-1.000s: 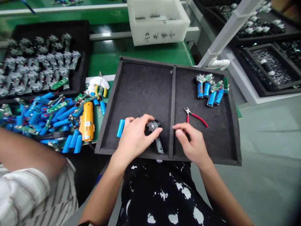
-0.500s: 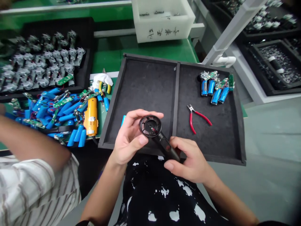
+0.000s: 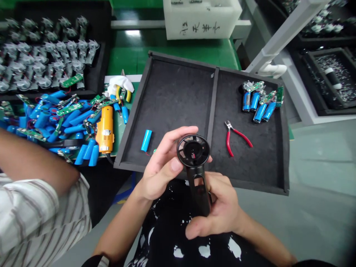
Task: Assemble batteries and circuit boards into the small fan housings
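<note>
Both my hands hold a black handheld fan housing up over the near edge of the felt tray. My left hand (image 3: 162, 163) wraps the round grilled head (image 3: 193, 150), and my right hand (image 3: 217, 205) grips the slotted handle (image 3: 198, 189). The fan's inside is partly hidden by the grille. A loose blue cylindrical cell (image 3: 146, 140) with a thin wire lies on the black felt tray (image 3: 178, 100), left of its divider (image 3: 213, 104). Red-handled side cutters (image 3: 236, 139) and several blue cells with green circuit boards (image 3: 258, 102) lie right of the divider.
A co-worker's forearm (image 3: 27, 159) and striped sleeve (image 3: 27, 211) intrude at left. Beside them lie a heap of blue cells and boards (image 3: 61, 126), a yellow heat tool (image 3: 105, 129), and a tray of silver fan parts (image 3: 47, 55). A white bin (image 3: 201, 18) stands behind.
The housing has risen off the tray and turned, its handle now pointing toward me. My right hand has taken the handle. The blue cell shows fully, and the view has tilted slightly.
</note>
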Action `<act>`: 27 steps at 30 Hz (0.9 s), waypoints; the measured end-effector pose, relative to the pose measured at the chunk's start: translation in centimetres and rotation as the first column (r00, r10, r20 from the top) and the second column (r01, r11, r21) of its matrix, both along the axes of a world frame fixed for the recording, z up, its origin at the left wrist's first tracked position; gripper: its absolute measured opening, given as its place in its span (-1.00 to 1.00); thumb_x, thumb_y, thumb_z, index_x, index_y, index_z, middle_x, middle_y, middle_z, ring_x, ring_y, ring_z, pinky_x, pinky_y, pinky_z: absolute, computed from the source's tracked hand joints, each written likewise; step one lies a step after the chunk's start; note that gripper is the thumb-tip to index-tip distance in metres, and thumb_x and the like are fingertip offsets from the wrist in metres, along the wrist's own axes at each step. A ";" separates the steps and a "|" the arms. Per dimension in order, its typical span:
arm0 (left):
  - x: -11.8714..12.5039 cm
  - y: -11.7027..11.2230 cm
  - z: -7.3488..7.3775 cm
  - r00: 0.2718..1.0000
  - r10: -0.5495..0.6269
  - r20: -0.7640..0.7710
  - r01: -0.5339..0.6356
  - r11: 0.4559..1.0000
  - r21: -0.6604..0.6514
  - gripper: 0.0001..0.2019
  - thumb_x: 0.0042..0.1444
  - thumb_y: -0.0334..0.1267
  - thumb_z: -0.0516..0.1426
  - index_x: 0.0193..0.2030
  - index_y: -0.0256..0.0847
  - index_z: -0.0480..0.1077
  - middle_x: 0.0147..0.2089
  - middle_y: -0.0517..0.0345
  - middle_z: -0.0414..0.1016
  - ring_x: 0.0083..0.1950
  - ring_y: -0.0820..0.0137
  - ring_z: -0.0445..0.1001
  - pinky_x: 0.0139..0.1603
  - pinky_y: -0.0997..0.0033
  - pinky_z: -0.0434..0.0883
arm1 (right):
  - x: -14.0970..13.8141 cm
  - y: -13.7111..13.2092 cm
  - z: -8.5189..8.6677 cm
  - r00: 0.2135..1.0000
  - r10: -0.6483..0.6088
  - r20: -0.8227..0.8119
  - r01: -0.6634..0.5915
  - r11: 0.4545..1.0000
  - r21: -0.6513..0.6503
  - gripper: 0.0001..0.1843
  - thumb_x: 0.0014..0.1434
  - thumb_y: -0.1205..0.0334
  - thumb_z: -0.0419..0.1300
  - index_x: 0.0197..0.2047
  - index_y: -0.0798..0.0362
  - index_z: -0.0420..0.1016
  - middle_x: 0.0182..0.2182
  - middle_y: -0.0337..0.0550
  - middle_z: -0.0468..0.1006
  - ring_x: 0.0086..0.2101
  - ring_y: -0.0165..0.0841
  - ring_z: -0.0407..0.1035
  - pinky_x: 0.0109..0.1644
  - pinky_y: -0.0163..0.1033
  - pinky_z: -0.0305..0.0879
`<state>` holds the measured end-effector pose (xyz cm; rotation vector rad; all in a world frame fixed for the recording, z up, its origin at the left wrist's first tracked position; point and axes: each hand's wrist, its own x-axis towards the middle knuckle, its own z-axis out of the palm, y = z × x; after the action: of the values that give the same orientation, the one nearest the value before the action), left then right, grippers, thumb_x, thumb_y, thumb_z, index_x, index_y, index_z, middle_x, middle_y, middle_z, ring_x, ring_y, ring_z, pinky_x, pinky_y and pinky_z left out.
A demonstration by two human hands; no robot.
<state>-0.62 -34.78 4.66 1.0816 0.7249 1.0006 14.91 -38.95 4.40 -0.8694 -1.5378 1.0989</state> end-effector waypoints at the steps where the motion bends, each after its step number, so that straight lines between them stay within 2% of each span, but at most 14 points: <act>1: 0.0 0.0 0.0 1.000 0.005 0.016 -0.005 1.000 0.005 -0.41 0.27 0.19 0.08 0.36 0.09 0.13 -0.14 0.02 0.49 -0.22 0.19 0.56 -0.31 0.19 0.57 | 0.0 0.1 0.2 1.000 -0.011 -0.011 0.011 1.000 0.012 -0.37 0.11 -0.30 0.34 -0.49 -0.01 0.11 -0.60 -0.41 0.07 -0.60 -0.50 0.00 -0.54 -0.29 -0.06; 3: -0.1 0.1 0.0 1.000 0.017 0.021 -0.018 1.000 0.021 -0.42 0.27 0.19 0.08 0.36 0.11 0.14 -0.18 0.05 0.47 -0.20 0.17 0.56 -0.32 0.19 0.57 | 0.0 0.3 0.5 0.999 -0.031 -0.013 0.031 0.999 0.028 -0.34 0.12 -0.31 0.34 -0.50 -0.02 0.07 -0.62 -0.43 0.02 -0.62 -0.50 -0.03 -0.55 -0.28 -0.11; 6: -0.2 0.1 0.0 0.998 0.021 -0.060 -0.020 1.000 0.024 -0.38 0.25 0.24 0.07 0.36 0.08 0.15 -0.20 0.04 0.48 -0.19 0.14 0.57 -0.31 0.16 0.56 | -0.1 0.4 0.6 1.000 -0.027 0.006 0.027 0.999 0.046 -0.34 0.12 -0.33 0.32 -0.51 -0.03 0.06 -0.63 -0.44 -0.02 -0.63 -0.49 -0.04 -0.56 -0.27 -0.13; 11: -0.2 -0.1 -0.1 0.995 0.062 -0.076 -0.060 0.998 0.029 -0.34 0.22 0.32 0.04 0.36 0.08 0.16 -0.19 0.02 0.47 -0.23 0.14 0.58 -0.36 0.16 0.55 | -0.4 0.2 0.2 1.000 -0.013 -0.003 0.013 0.999 0.038 -0.36 0.07 -0.27 0.39 -0.50 -0.03 0.10 -0.63 -0.43 0.02 -0.62 -0.48 -0.02 -0.56 -0.26 -0.10; 14: -0.1 -0.2 -0.2 0.995 0.035 -0.097 -0.036 0.999 -0.006 -0.30 0.19 0.34 0.06 0.37 0.07 0.14 -0.20 0.02 0.46 -0.22 0.13 0.57 -0.34 0.15 0.54 | -0.4 0.1 0.1 1.000 -0.012 -0.016 0.013 0.999 0.036 -0.37 0.04 -0.22 0.43 -0.50 -0.03 0.12 -0.62 -0.43 0.02 -0.62 -0.48 -0.02 -0.56 -0.26 -0.09; 19: 0.1 -0.3 -0.3 0.998 0.042 -0.045 -0.042 0.999 -0.009 -0.32 0.21 0.33 0.04 0.38 0.12 0.11 -0.22 0.05 0.43 -0.23 0.15 0.56 -0.35 0.16 0.53 | -0.4 0.2 0.3 1.000 -0.018 -0.005 0.018 0.999 0.037 -0.37 0.04 -0.25 0.43 -0.52 -0.02 0.15 -0.63 -0.44 0.01 -0.62 -0.48 -0.03 -0.55 -0.27 -0.09; 23: 0.4 -0.3 -0.3 0.995 0.067 -0.069 -0.068 0.998 -0.014 -0.28 0.18 0.37 0.03 0.37 0.06 0.13 -0.23 0.03 0.45 -0.25 0.14 0.57 -0.38 0.17 0.53 | -0.4 0.3 0.5 0.999 -0.028 0.037 0.027 0.999 0.039 -0.35 0.10 -0.32 0.35 -0.53 -0.02 0.12 -0.64 -0.44 -0.01 -0.64 -0.49 -0.05 -0.57 -0.26 -0.12; 27: 0.3 -0.3 -0.2 0.998 0.065 -0.015 -0.065 0.998 0.026 -0.35 0.25 0.28 0.04 0.39 0.06 0.14 -0.20 0.04 0.47 -0.25 0.16 0.59 -0.36 0.19 0.54 | -0.4 0.3 0.5 0.999 -0.020 0.030 0.019 0.999 0.033 -0.34 0.12 -0.28 0.35 -0.54 -0.01 0.08 -0.64 -0.44 0.00 -0.64 -0.50 -0.04 -0.57 -0.27 -0.12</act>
<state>-0.37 -35.06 4.47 1.0948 0.7659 1.0607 14.51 -38.70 4.90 -0.8799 -1.5650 1.0480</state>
